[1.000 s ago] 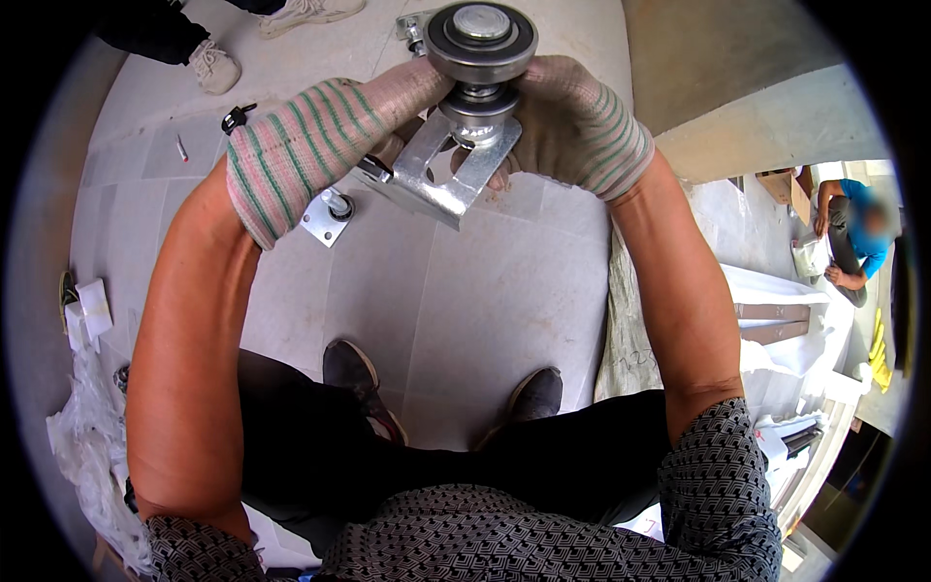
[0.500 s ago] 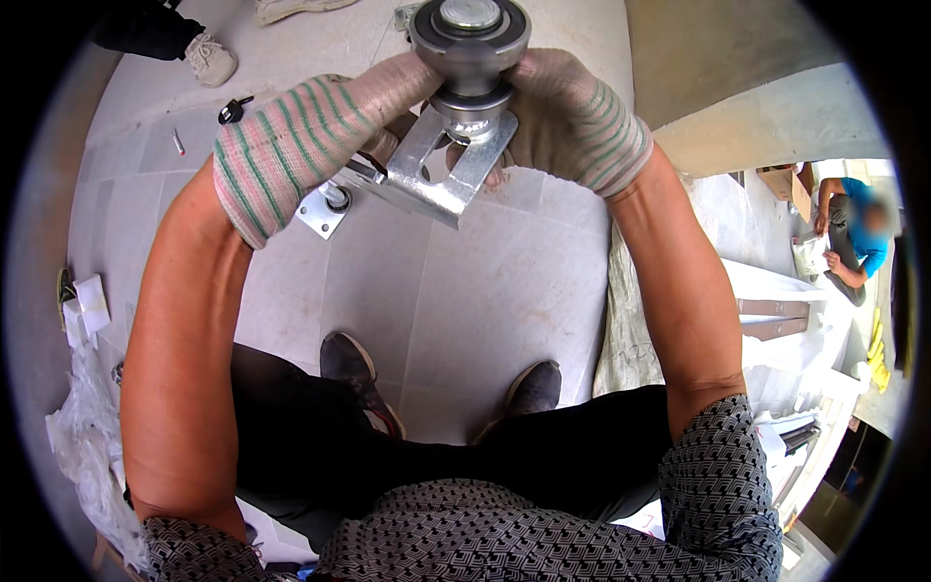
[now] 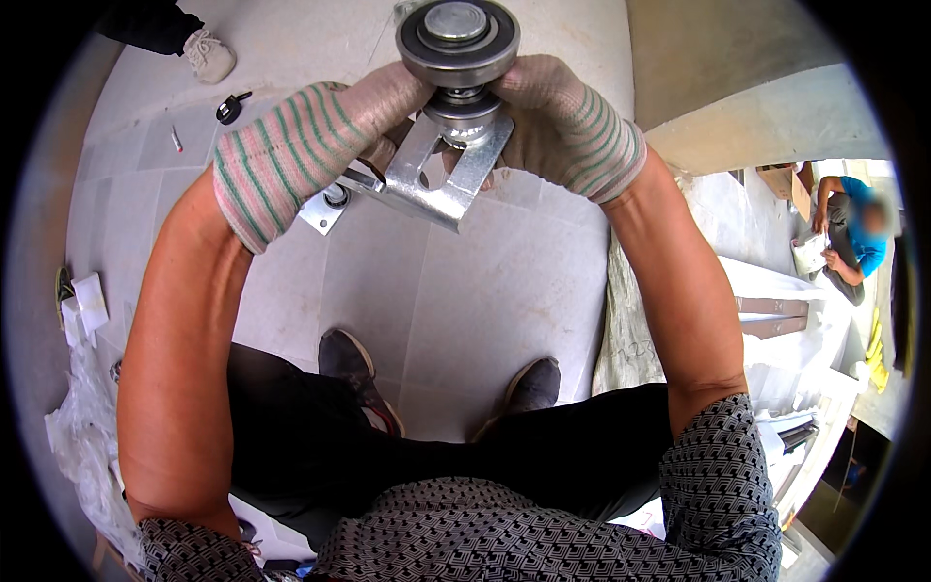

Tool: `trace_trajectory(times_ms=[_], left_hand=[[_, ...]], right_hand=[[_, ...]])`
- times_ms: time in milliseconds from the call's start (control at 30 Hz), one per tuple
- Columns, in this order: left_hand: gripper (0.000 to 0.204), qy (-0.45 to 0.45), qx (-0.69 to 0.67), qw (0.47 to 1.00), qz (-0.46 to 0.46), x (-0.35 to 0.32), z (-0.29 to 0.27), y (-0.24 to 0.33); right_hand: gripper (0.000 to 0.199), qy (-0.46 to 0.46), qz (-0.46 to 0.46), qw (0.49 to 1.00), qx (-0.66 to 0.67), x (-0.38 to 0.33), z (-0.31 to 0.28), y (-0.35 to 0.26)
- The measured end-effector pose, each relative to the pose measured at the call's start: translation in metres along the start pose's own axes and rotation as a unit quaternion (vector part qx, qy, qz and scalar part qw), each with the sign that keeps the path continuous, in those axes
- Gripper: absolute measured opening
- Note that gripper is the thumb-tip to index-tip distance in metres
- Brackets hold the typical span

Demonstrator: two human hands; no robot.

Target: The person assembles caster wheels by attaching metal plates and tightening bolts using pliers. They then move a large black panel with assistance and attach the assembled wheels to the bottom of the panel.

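Note:
Both my hands wear striped knit gloves and hold up a metal roller bracket at the top middle. Its large bearing wheel (image 3: 458,60) sits on top, with a smaller bearing under it on a slotted silver bracket plate (image 3: 433,199). My left hand (image 3: 320,136) grips the left side, thumb against the wheel's edge. From the right, my right hand (image 3: 562,126) presses its thumb by the wheel, its other fingers partly hidden behind the bracket. A white square plate with a bolt (image 3: 325,209) shows just below my left glove; whether it joins the bracket I cannot tell.
On the tiled floor at left lie a small black object (image 3: 231,109) and a thin white-and-red stick (image 3: 176,140). Clear plastic wrap (image 3: 89,436) is at the left edge. Another person (image 3: 853,233) sits far right, near a cardboard box (image 3: 784,186). A pale sheet (image 3: 626,330) lies right.
The large wheel has tipped and shifted slightly left, showing more of its top face. My right hand has moved a little left with it; both hands keep hold.

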State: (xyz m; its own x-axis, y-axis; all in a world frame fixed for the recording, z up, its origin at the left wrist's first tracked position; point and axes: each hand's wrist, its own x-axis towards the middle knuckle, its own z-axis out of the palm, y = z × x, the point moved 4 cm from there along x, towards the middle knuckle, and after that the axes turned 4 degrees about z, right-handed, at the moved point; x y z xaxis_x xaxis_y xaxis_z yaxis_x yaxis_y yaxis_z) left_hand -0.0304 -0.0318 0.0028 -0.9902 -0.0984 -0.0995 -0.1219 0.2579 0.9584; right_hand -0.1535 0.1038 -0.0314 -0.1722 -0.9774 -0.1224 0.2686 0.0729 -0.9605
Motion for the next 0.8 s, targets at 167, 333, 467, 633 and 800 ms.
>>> trace_trajectory(times_ms=[167,333,467,633,800], left_hand=[[0.086,0.005,-0.014,1.0,0.012,0.002,0.004,-0.001],[0.085,0.047,-0.022,0.998,0.031,-0.007,0.006,0.012],[0.085,0.028,-0.017,0.997,0.07,-0.003,0.012,0.01],[0.084,-0.022,-0.024,0.999,0.005,0.008,-0.013,-0.033],[0.085,-0.04,-0.053,0.997,-0.048,0.007,-0.011,-0.03]], right_hand=[[0.078,0.018,-0.014,0.999,0.023,-0.003,0.001,-0.002],[0.071,0.004,-0.009,0.999,0.045,0.003,0.001,-0.002],[0.073,0.007,0.027,0.999,0.04,0.0,-0.003,-0.009],[0.072,0.047,0.045,0.998,0.021,0.003,0.001,0.0],[0.069,0.037,0.037,0.999,-0.001,0.001,-0.003,-0.002]])
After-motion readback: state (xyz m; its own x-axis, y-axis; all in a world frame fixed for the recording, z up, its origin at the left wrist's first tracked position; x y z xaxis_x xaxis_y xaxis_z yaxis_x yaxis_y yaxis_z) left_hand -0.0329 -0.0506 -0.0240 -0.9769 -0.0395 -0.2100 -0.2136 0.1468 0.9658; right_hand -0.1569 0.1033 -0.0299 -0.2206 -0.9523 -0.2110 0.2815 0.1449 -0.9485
